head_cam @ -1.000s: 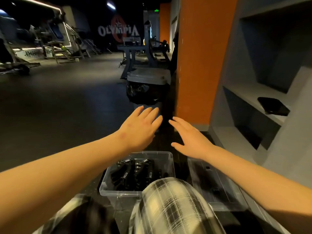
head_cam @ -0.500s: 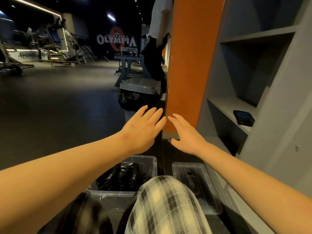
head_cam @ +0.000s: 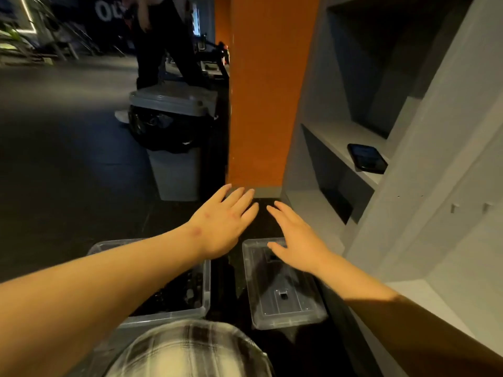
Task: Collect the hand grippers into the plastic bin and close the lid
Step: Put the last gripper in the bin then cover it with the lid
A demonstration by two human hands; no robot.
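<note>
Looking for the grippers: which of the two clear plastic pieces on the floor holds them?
The left one, the deep bin: dark grippers lie inside it. The right one is only the flat lid, lying beside the bin.

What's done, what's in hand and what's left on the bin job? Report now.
Done: dark hand grippers lie in the clear bin; none show loose on the floor. In hand: nothing; the left hand and right hand are open, the right above the far end of the lid, contact unclear. Left: the lid lies flat on the floor right of the bin; it must go on and be shut.
</note>
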